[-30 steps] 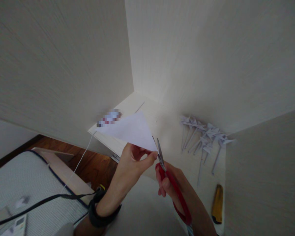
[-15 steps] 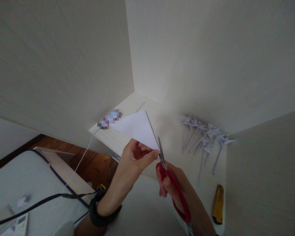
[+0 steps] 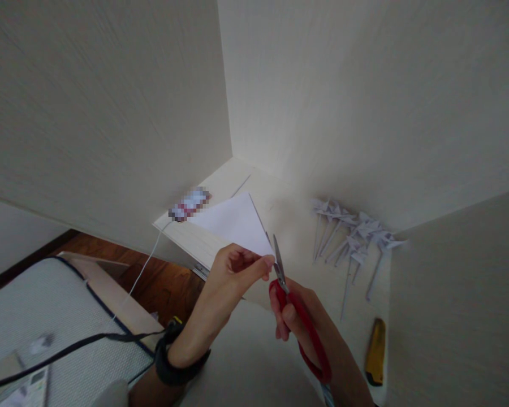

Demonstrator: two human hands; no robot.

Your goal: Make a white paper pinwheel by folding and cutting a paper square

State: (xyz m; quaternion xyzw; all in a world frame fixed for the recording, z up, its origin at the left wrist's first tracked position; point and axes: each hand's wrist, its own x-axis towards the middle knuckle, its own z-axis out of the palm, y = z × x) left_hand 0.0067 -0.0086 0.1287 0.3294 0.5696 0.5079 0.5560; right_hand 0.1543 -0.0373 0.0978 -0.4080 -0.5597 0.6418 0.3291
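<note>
My left hand (image 3: 233, 277) pinches the near corner of a white folded paper triangle (image 3: 233, 221) and holds it up over the pale desk (image 3: 288, 226). My right hand (image 3: 299, 316) grips red-handled scissors (image 3: 294, 314). Their metal blades point up and touch the paper's right edge next to my left thumb. A black band sits on my left wrist.
Several white paper pinwheels (image 3: 352, 237) lie at the right of the desk. A yellow utility knife (image 3: 375, 351) lies near the front right edge. A blurred device (image 3: 189, 203) with a white cable sits at the desk's left edge. Pale walls enclose the desk; a mattress (image 3: 46, 316) lies lower left.
The paper triangle has tilted, its far tip swinging slightly right and back. The scissors stay at its right edge and both hands have barely shifted.
</note>
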